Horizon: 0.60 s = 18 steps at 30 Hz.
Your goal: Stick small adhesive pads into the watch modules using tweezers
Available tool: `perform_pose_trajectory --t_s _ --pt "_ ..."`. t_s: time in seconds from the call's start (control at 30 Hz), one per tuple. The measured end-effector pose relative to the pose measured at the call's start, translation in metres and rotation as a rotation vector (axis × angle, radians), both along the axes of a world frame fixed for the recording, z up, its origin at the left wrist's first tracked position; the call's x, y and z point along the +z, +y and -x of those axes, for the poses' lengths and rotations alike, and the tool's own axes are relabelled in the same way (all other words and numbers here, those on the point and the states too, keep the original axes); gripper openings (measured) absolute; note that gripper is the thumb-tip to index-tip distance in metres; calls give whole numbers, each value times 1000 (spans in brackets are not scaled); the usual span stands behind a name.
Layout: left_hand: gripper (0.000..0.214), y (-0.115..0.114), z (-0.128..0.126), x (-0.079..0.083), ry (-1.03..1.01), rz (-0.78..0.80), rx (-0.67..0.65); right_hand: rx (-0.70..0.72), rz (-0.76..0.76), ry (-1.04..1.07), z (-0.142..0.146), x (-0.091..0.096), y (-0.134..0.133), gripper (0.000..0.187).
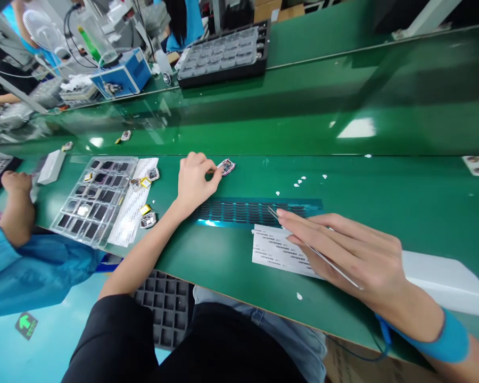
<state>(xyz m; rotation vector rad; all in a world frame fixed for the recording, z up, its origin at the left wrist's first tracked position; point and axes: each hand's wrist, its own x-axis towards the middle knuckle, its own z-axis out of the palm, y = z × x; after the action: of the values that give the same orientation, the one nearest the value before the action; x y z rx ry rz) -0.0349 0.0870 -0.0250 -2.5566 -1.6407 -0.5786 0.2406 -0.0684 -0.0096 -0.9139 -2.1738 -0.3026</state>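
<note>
My left hand (197,180) pinches a small device part with exposed electronics (226,166) over the green bench. In my right hand (351,252) is a pair of metal tweezers (335,268), fingers closed along it. The tips reach over a blue film strip (315,204) carrying rows of thin dark pieces. A white printed sheet (271,246) lies partly beneath my right hand. I cannot tell whether the tweezer tips hold anything. A blue band (449,338) circles my right wrist.
At left are a clear compartment tray (98,199) of dark square pieces, a printed sheet (132,210) and small electronic parts with yellow pieces (147,219). A person's arm (18,213) is at far left. A black tray (223,56) stands behind; a white object (443,282) lies right.
</note>
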Motion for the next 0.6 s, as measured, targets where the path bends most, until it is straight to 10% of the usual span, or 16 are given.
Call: perform_pose_trajectory --t_s 0.3,0.6 --pt "45 -2 2 15 181 123 66 9 -58 -9 1 1 3 89" --pt "33 20 119 53 248 341 412 59 -121 -11 4 6 6 97"
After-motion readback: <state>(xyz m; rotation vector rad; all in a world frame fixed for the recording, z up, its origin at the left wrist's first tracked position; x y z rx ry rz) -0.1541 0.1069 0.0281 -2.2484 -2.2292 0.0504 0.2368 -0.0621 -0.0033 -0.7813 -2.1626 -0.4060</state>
